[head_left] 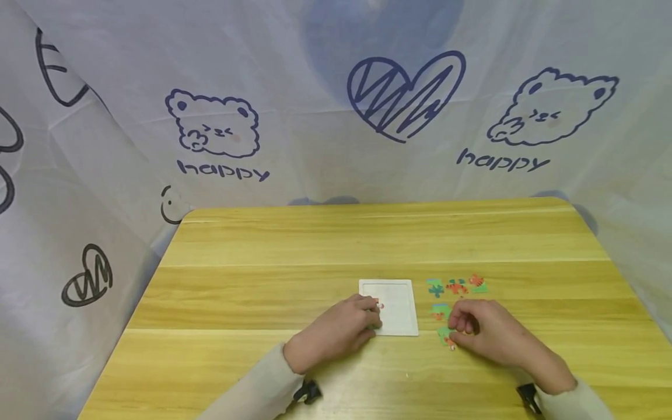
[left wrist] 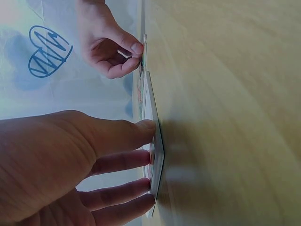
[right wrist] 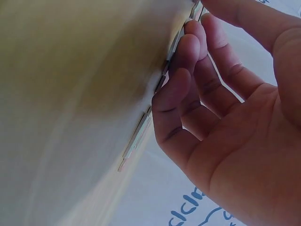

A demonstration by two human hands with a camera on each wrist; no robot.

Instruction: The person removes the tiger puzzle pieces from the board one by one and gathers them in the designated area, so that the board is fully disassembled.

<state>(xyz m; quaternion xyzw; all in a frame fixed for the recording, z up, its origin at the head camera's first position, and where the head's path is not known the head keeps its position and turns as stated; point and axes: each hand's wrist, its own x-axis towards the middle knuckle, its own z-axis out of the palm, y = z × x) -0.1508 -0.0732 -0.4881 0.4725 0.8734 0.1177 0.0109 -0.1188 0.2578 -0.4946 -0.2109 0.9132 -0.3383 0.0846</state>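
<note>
A white square puzzle tray [head_left: 399, 321] lies on the table, a small orange-and-white puzzle piece [head_left: 380, 304] showing inside it by the fingers. My left hand [head_left: 341, 328] rests over the tray's left side; in the left wrist view its thumb [left wrist: 146, 128] and fairly straight fingers touch the tray. To the right, my right hand [head_left: 490, 332] is low over loose pieces, its fingers curled. Thumb and index finger pinch at a green-and-orange puzzle piece [head_left: 444, 336]. Another green-and-orange piece [head_left: 440, 312] lies just behind it. The hand hides part of this group.
Several more pieces form a back row, among them a green-and-teal one [head_left: 435, 288], a red one [head_left: 457, 286] and a red-and-green one [head_left: 478, 283]. The wooden table [head_left: 252, 268] ends at a printed white cloth [head_left: 310, 140] behind and at the sides.
</note>
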